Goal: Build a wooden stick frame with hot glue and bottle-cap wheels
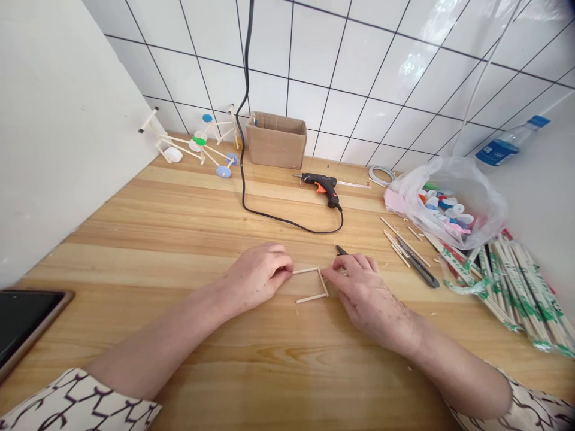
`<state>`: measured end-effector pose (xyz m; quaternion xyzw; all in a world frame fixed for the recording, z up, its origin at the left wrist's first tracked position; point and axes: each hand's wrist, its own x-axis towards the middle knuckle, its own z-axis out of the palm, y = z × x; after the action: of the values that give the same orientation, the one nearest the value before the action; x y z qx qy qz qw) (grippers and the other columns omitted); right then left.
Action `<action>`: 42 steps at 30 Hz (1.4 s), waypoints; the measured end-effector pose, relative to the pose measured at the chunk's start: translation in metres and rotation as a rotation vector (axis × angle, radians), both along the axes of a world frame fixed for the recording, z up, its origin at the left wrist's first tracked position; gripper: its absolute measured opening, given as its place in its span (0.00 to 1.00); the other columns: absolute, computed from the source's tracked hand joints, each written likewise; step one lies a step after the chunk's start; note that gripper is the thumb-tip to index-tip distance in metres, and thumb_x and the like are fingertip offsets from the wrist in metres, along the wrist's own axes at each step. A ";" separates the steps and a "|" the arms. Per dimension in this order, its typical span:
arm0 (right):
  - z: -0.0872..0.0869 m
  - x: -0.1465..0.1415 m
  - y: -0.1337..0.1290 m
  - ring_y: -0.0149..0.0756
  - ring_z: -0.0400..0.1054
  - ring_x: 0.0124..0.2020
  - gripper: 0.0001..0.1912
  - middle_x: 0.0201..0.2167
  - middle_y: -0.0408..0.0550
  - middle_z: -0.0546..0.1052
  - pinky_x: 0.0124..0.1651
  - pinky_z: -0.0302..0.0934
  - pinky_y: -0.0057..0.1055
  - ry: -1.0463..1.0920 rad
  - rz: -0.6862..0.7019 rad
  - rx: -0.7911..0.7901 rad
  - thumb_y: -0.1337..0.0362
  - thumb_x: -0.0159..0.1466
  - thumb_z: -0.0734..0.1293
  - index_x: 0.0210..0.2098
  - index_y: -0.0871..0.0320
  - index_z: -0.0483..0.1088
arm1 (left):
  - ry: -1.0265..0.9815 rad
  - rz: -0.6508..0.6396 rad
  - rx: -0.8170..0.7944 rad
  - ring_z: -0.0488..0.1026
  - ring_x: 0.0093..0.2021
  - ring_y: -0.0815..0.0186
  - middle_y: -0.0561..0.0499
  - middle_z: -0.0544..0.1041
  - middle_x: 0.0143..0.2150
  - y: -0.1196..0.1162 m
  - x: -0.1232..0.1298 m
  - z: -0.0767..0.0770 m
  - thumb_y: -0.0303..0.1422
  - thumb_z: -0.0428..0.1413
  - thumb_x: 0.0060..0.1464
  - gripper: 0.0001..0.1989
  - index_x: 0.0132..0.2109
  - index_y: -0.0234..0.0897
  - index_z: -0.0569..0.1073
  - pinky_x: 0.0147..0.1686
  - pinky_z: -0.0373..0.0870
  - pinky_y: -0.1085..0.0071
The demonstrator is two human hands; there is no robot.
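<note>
A small three-sided frame of pale wooden sticks [324, 283] lies on the wooden table, its open side facing left. My left hand [265, 272] has its fingers pinched together at the left end of the frame's upper stick. At the frame's upper right corner, the thumb and fingers of my right hand [362, 287] are closed on the joint. The tip of a dark tool [341, 250] shows just behind my right hand; the rest of it is hidden.
A black glue gun [324, 185] with a cord lies beyond my hands, near a cardboard box [276, 143]. Stick models [197, 143] stand back left. Right are cutters [422, 268], loose sticks, a bag of caps [471, 185] and wrapped chopsticks [525, 287]. A phone [27, 317] lies left.
</note>
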<state>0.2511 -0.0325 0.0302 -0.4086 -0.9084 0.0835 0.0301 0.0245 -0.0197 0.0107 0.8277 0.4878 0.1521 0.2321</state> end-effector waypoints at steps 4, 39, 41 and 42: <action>0.001 0.000 0.000 0.45 0.59 0.42 0.21 0.42 0.58 0.69 0.45 0.55 0.43 -0.001 -0.001 0.004 0.80 0.58 0.59 0.47 0.61 0.72 | 0.007 -0.009 -0.001 0.72 0.36 0.65 0.52 0.74 0.32 0.001 0.000 0.000 0.25 0.52 0.56 0.09 0.31 0.37 0.76 0.35 0.64 0.72; 0.012 0.008 -0.015 0.42 0.60 0.40 0.22 0.35 0.53 0.70 0.44 0.57 0.38 0.035 -0.013 -0.068 0.82 0.58 0.58 0.45 0.58 0.73 | 0.115 -0.171 -0.060 0.73 0.36 0.63 0.51 0.76 0.31 -0.023 0.015 0.009 0.27 0.54 0.56 0.08 0.30 0.37 0.74 0.35 0.66 0.70; 0.012 0.008 -0.015 0.42 0.60 0.39 0.21 0.35 0.53 0.70 0.44 0.57 0.39 0.031 -0.017 -0.074 0.81 0.59 0.58 0.45 0.58 0.73 | 0.113 -0.171 -0.057 0.73 0.35 0.63 0.51 0.76 0.31 -0.023 0.016 0.009 0.27 0.54 0.56 0.08 0.30 0.37 0.74 0.35 0.66 0.70; 0.012 0.007 -0.015 0.42 0.60 0.39 0.20 0.35 0.53 0.70 0.44 0.57 0.39 0.030 -0.019 -0.080 0.81 0.59 0.58 0.44 0.58 0.73 | 0.114 -0.171 -0.057 0.73 0.35 0.63 0.51 0.76 0.31 -0.023 0.016 0.009 0.27 0.54 0.56 0.08 0.30 0.37 0.74 0.35 0.66 0.70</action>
<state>0.2585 -0.0474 0.0426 -0.4169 -0.8998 0.1257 0.0281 0.0403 -0.0427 0.0200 0.8667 0.4319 0.0705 0.2394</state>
